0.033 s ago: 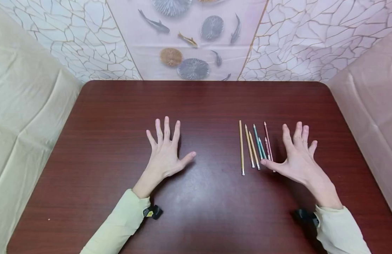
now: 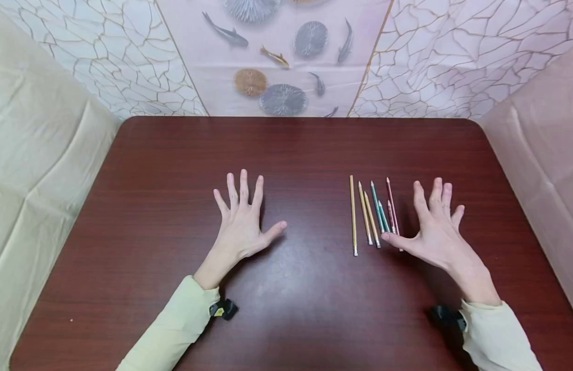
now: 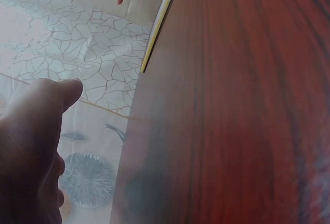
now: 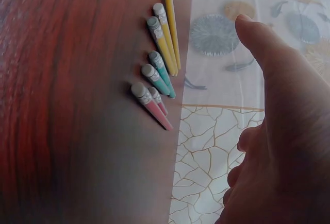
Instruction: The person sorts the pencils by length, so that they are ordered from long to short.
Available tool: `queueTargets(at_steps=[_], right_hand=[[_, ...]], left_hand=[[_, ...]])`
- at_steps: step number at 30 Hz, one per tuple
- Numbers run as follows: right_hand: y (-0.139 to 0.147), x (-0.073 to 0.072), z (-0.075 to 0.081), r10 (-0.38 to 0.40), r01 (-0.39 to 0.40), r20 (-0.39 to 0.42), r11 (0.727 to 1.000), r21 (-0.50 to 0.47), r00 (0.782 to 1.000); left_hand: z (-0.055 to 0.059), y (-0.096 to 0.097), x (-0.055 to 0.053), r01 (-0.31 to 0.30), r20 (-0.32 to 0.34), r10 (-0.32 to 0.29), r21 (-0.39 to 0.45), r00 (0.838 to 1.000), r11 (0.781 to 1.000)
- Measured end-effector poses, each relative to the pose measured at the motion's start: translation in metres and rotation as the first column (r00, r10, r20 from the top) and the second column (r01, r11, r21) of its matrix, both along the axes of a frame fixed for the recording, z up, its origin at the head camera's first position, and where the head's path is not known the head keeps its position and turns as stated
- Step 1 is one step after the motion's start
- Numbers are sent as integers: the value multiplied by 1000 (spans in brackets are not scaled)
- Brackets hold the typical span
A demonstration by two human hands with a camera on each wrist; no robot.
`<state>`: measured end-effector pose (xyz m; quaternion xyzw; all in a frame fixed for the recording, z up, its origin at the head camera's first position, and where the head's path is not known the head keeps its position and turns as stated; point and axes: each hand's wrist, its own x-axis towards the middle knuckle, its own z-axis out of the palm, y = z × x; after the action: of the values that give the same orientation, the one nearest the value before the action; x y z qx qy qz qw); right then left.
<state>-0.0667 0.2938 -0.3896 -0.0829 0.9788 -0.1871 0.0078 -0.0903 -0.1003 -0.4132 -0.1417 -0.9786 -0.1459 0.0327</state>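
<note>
Several pencils with eraser ends toward me lie in a row on the right half of the table. Leftmost in the head view is a long yellow pencil (image 2: pixel 353 216), with two shorter yellow pencils (image 2: pixel 366 216) beside it. Two green pencils (image 2: pixel 377 206) come after them, then two red pencils (image 2: pixel 391 203). My right hand (image 2: pixel 437 232) is just right of the row, fingers spread and holding nothing; its thumb overlaps the lower ends of the green and red pencils in this view. My left hand (image 2: pixel 240 226), also spread and holding nothing, hovers over the left-centre of the table.
The dark red-brown wooden table (image 2: pixel 286 149) has rounded far corners. Behind it hangs a patterned cloth (image 2: pixel 286 51) with fish and leaf shapes. Pale cloth walls (image 2: pixel 31 154) flank both sides. A black device (image 2: pixel 223 309) sits on the left wrist.
</note>
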Motion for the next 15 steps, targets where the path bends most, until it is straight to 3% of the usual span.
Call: queueTargets(at_steps=[15], right_hand=[[1, -2, -1, 17, -17, -1, 1000, -14, 1000]], left_hand=[[1, 1, 3, -32, 26, 32, -33, 999, 999]])
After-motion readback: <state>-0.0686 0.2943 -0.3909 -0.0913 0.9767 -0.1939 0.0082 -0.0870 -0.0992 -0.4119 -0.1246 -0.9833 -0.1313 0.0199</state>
